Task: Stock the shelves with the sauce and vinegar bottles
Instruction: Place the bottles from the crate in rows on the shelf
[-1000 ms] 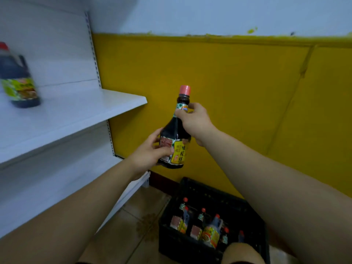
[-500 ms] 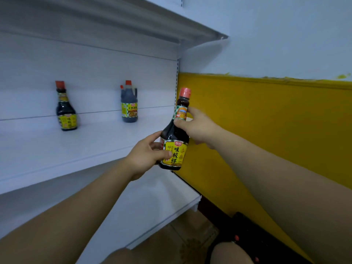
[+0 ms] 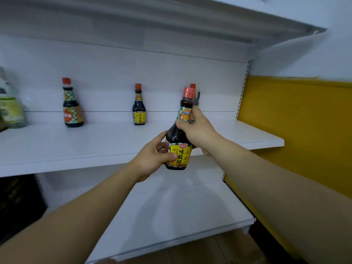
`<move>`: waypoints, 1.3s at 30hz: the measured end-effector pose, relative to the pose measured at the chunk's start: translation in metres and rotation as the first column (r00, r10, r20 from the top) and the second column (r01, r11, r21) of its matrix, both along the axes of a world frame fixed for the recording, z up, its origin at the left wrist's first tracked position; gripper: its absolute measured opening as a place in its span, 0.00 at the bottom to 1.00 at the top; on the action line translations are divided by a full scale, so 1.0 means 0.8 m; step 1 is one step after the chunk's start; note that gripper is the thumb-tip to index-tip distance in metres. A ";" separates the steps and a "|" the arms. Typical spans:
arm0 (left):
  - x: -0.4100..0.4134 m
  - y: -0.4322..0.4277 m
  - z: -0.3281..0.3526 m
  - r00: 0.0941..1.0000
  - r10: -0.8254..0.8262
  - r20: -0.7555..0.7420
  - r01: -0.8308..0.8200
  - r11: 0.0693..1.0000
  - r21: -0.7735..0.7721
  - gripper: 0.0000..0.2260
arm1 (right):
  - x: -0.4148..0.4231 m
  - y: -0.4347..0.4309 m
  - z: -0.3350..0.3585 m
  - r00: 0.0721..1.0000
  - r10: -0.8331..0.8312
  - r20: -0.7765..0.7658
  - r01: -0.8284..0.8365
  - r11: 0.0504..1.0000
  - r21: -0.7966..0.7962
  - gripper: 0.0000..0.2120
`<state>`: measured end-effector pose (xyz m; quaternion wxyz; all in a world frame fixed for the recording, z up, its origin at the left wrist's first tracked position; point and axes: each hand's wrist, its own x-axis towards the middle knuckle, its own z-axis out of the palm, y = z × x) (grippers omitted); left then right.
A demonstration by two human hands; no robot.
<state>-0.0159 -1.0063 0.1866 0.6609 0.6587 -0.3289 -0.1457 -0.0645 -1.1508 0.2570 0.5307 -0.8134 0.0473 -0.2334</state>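
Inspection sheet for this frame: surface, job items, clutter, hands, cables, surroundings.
Surface: white metal middle shelf, four bottles standing apart on it; white lower shelf beneath.
Job's things: dark sauce bottle with red cap and yellow label, held upright before the shelf edge. Shelved: red-capped bottle with checked green-and-orange label; smaller yellow-labelled dark bottle; red-capped handled bottle, mostly hidden behind the held one; large green-labelled bottle, blurred, at left edge.
Clutter: nothing seen.
Grippers: left hand grips the held bottle's lower body; right hand grips its neck.
Cables: nothing seen.
Surroundings: yellow wall panel at right, white wall above it; upper shelf overhead.
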 end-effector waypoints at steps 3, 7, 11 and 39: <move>0.026 0.016 -0.001 0.989 0.132 0.071 -0.139 0.984 0.110 0.36 | 0.044 0.011 -0.001 0.999 0.040 0.019 -0.040 0.999 0.004 0.18; 0.079 0.047 0.003 0.881 0.313 0.356 -0.439 0.820 0.367 0.35 | 0.107 0.020 0.005 0.998 0.044 0.045 -0.042 0.998 -0.037 0.21; 0.132 0.068 0.003 0.807 0.201 0.555 -0.572 0.499 0.651 0.30 | 0.164 0.018 0.006 0.998 0.048 0.043 -0.043 0.995 -0.092 0.21; 0.235 0.043 -0.045 0.850 0.028 0.526 -0.521 0.189 0.832 0.39 | 0.424 -0.013 -0.081 0.989 -0.133 0.063 0.144 0.968 -0.206 0.26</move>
